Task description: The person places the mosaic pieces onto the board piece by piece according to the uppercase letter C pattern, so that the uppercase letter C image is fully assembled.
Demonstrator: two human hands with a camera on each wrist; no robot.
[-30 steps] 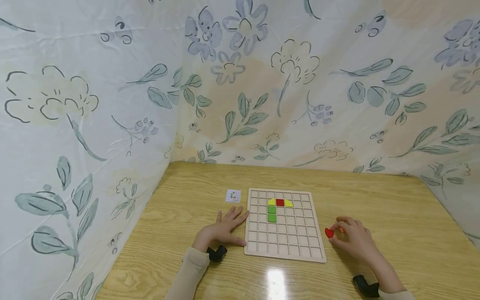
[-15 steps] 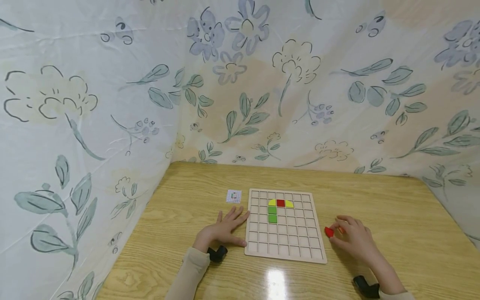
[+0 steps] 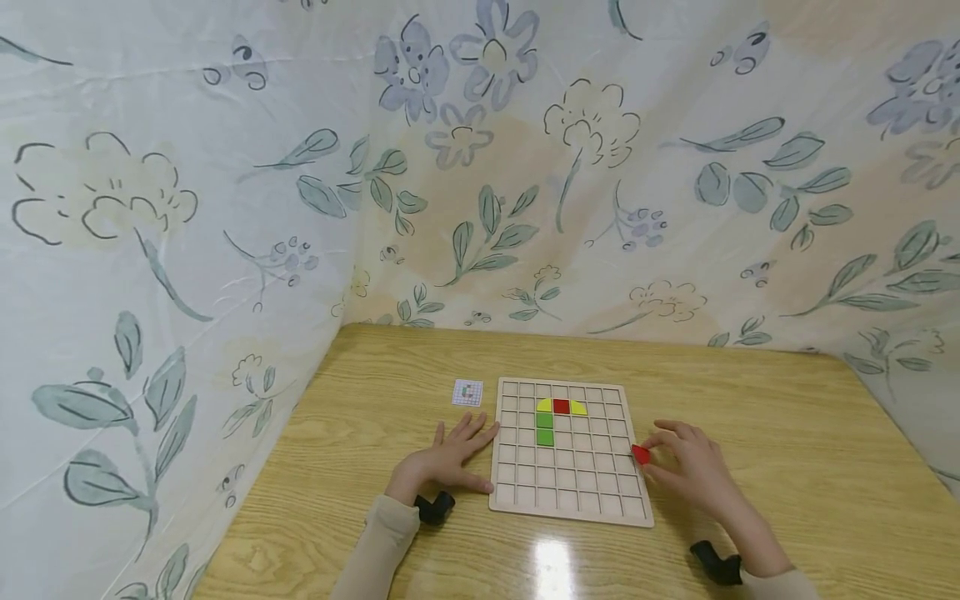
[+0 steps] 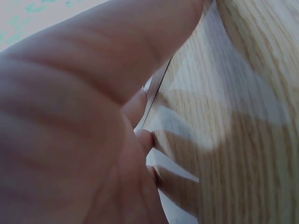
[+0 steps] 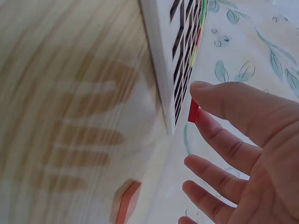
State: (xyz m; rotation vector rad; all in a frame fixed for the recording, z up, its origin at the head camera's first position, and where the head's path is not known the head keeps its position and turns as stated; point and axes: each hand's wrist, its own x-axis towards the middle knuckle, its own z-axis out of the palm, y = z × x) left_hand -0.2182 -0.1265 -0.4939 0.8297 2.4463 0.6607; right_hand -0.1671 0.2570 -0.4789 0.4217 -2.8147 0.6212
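Observation:
A pale wooden grid board [image 3: 517,479] lies on the table. Set into its upper cells are two yellow quarter-round tiles [image 3: 578,408], a red square tile [image 3: 561,407] between them, and two green square tiles [image 3: 545,437] below the left one. My right hand [image 3: 693,467] pinches a red tile [image 3: 641,454] with a rounded edge between thumb and index finger, over the board's right edge. In the right wrist view the other fingers are spread loosely. My left hand [image 3: 448,457] rests with fingers spread, its fingertips at the board's left edge.
A small card with a printed grid pattern [image 3: 467,392] lies left of the board's far corner. An orange-red tile [image 5: 128,203] lies on the table under my right hand, hidden in the head view. A floral cloth [image 3: 480,167] hangs behind and beside the table.
My right hand has moved left with the red tile, from the table beside the board to its right edge. The left hand has stayed in place.

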